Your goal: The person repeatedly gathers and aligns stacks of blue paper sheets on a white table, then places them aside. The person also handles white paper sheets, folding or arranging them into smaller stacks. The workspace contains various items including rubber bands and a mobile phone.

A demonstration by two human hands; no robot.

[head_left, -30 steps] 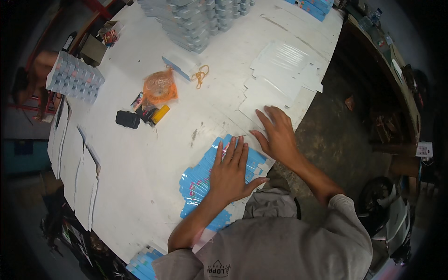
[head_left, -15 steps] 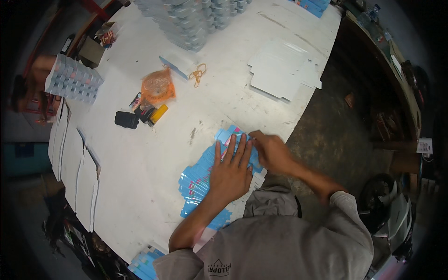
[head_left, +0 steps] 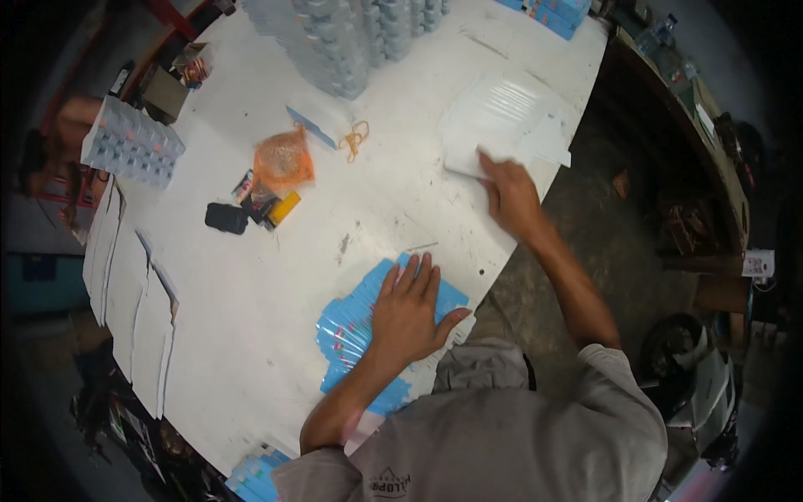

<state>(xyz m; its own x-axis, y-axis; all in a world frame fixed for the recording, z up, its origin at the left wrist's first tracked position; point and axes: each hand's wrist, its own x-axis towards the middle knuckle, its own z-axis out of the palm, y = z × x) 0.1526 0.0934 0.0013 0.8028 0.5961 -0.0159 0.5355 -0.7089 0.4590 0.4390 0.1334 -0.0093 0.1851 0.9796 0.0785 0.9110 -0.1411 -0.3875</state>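
Positions were referenced to the white table (head_left: 251, 335), reading from its left side to its right.

Along the left rim lay a row of white sheets (head_left: 125, 293), overlapping and partly overhanging; the exact number could not be counted. Beyond them, at the far left, stood one clear tray of small pots (head_left: 130, 146), its cells filled. One black pouch (head_left: 226, 217) lay inward of the tray, just beside one orange bag (head_left: 283, 161) with a few small items at its foot; the bag's contents could not be made out. One orange loop (head_left: 355, 138) lay just past the bag. At the far middle rose one tall stack of grey trays (head_left: 351, 38).

A broad bare area of tabletop remained open between the black pouch and the near rim.

At the near edge lay one fanned pile of blue cartons (head_left: 355, 330), reaching to the rim. The left hand (head_left: 410, 309) rested flat on this pile, fingers spread, palm down, gripping nothing.

At the right rim lay one pile of white flat sheets (head_left: 510, 125), slightly overhanging. The right hand (head_left: 510, 197) reached to its near corner, fingers touching the lowest sheet; whether they had pinched it could not be told
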